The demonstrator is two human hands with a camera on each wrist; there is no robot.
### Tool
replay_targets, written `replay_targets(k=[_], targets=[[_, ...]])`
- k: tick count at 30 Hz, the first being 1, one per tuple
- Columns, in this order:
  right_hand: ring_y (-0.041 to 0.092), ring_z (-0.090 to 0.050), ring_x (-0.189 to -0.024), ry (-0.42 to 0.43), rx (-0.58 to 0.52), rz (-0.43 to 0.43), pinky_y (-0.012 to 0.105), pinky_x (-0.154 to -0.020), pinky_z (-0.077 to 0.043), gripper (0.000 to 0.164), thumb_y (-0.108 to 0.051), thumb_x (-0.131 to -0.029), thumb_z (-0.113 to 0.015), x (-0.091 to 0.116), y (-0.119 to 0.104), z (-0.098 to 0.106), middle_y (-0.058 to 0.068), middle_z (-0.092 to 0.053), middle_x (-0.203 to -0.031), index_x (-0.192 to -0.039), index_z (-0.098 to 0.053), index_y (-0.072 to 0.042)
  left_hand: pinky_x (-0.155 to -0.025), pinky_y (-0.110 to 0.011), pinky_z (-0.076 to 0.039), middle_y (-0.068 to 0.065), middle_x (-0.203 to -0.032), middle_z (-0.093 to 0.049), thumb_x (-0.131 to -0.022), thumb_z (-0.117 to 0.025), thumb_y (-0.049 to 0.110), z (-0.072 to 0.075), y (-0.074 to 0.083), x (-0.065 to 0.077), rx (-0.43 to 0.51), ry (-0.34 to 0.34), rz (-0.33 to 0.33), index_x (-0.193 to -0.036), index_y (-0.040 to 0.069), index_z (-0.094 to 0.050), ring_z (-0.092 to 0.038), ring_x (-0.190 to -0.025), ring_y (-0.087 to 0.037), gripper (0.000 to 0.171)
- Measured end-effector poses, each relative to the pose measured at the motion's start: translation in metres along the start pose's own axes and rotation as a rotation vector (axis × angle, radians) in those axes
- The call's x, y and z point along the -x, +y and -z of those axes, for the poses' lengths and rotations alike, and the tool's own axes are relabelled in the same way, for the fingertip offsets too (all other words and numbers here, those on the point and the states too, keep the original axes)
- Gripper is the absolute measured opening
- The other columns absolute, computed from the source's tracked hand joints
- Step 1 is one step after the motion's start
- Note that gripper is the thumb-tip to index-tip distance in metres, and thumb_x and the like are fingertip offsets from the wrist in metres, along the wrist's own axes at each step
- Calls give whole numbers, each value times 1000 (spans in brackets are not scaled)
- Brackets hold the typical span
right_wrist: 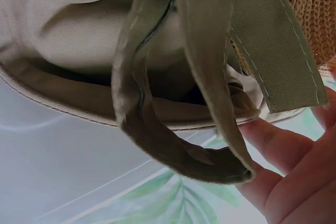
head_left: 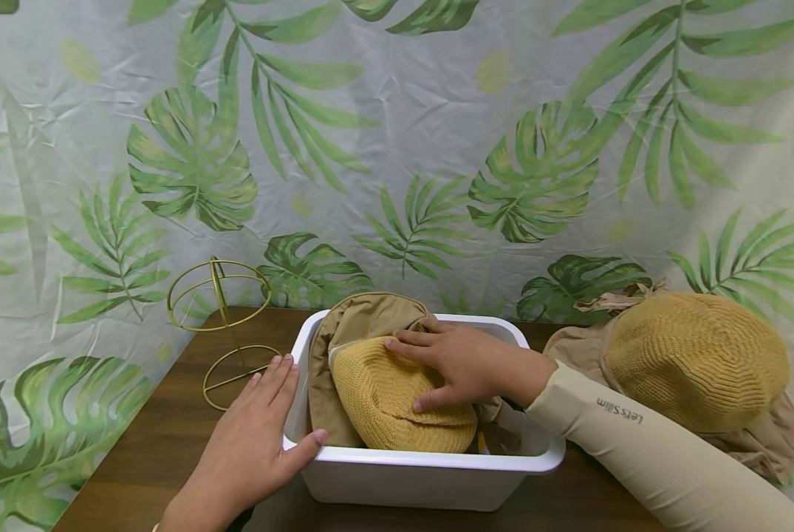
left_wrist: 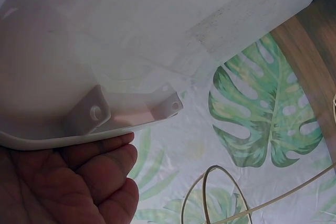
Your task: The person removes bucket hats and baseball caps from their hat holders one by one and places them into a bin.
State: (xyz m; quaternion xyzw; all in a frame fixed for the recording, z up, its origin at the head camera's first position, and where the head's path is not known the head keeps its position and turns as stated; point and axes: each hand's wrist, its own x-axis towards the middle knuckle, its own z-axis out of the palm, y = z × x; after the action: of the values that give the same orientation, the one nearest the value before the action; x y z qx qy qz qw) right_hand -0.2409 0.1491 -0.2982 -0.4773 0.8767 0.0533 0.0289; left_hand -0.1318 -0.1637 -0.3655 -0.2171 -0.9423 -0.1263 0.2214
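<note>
In the head view a yellow knitted hat with a beige cloth brim (head_left: 397, 391) lies in a white plastic bin (head_left: 436, 459). My right hand (head_left: 466, 366) rests on this hat with its fingers spread. Beige cloth straps (right_wrist: 210, 77) hang beside the right hand's fingers (right_wrist: 281, 148) in the right wrist view. At the bin's left end, my left hand (head_left: 253, 436) touches the rim, fingers extended and thumb over the front corner. The left wrist view shows that hand (left_wrist: 100, 182) against the rim, beside the bin's pale outer wall (left_wrist: 131, 35).
A similar yellow and beige hat (head_left: 699, 362) sits to the right of the bin, partly behind the right sleeve. Left of the bin stands a gold wire stand (head_left: 219, 295). The brown wooden table (head_left: 137, 451) meets a leaf-print curtain (head_left: 410, 133) behind.
</note>
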Motion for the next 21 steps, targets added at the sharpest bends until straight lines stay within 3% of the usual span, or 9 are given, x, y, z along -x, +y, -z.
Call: replay_targets(k=[21], targets=[[40,-25,-145,-2,-12,-25,53,-115,-27,86,-73,-90,-48,-1,-6,-4,1,-30,-160,-159,-25,-27,-112,-53,-32,-22,-149,-44,-88,-66,54,0,1,0,1,3,5,-138,-11,-51,-36,-141,-35,83]])
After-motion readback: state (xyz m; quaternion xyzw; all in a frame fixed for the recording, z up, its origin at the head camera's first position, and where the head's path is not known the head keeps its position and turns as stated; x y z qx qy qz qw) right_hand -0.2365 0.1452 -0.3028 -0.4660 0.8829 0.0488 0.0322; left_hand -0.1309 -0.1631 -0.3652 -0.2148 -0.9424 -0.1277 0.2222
